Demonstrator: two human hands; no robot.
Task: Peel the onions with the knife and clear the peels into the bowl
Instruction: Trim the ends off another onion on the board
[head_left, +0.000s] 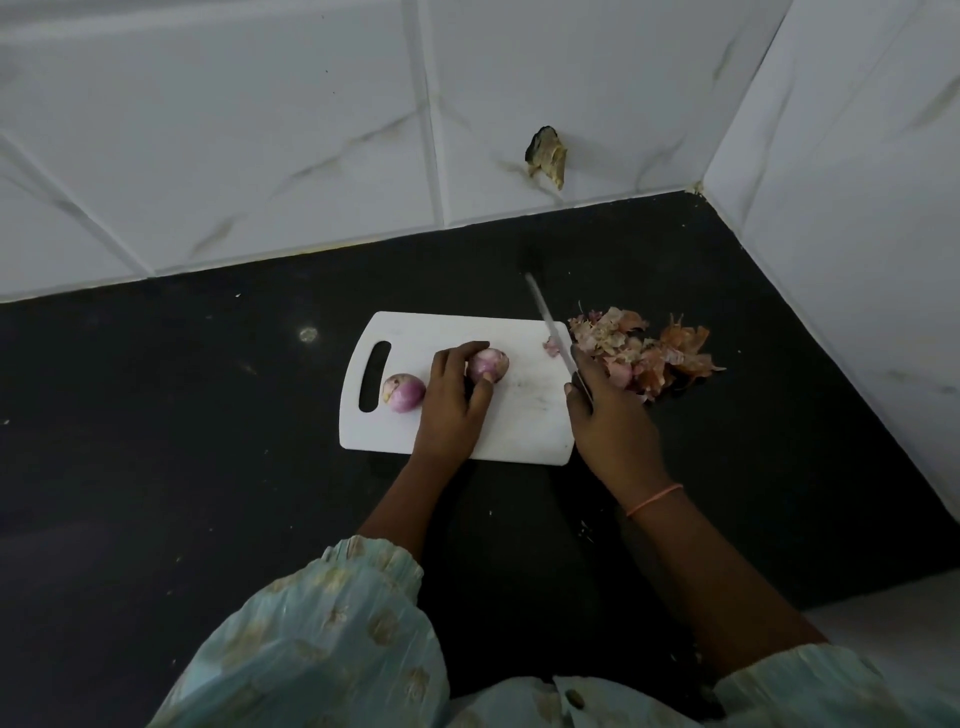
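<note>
A white plastic cutting board (519, 415), rectangular with rounded corners and a slot handle cut through its 9 o'clock end, lies flat on a black, faintly speckled stone tabletop (182, 415). The left hand (452, 395) rests on the board with fingers curled over a peeled onion (491, 364), its grip closed round the smooth, glossy pink-purple bulb near the board's middle. A second peeled onion (404, 392), round and shiny with a pale patch on top, sits on the board just at 9 o'clock of that hand, beside the slot. The right hand (613, 421) is at the board's 3 o'clock edge, its grip wrapped round the handle of a knife (545, 322); the slim, flat steel blade points toward 11 o'clock, over the board's far corner. A small pinkish scrap (551, 347) lies on the board beside the blade. Off the board at 3 o'clock, a loose heap of onion peels (644, 353), papery, crinkled, orange-brown and pink, lies on the tabletop, touching the right hand's fingers. A thin orange band (654, 500) circles the right wrist. Pale green crinkled sleeves (337, 623) with printed dots fill the view at 6 o'clock. Glossy white marble-veined wall tiles (260, 130) rise behind, with a chipped hole (545, 156) at 12 o'clock.
</note>
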